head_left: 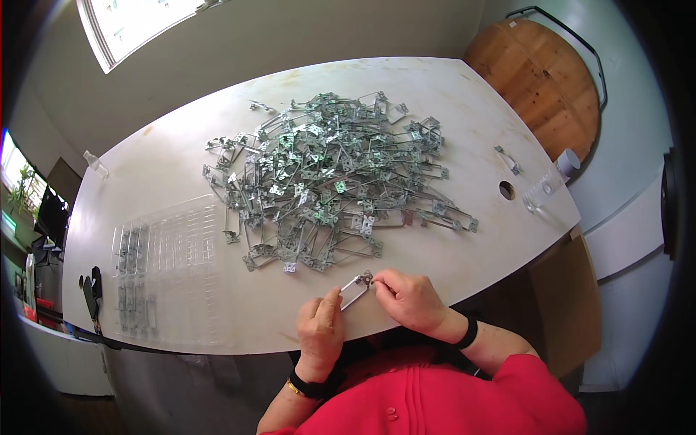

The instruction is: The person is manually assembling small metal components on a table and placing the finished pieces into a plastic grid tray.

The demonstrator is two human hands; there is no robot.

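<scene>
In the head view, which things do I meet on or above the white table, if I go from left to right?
Small clear bottle, clear compartment tray, left hand, metal bracket, right hand, round table hole, white-capped clear bottle.

No readable text, brand, number or sign is presented to you in this view. Note the small white patch (512,24) near the upper edge of the round wooden board (540,83) (possibly a sticker; too small to tell). You can read no marking on the heaped metal pieces (326,170) either.
</scene>
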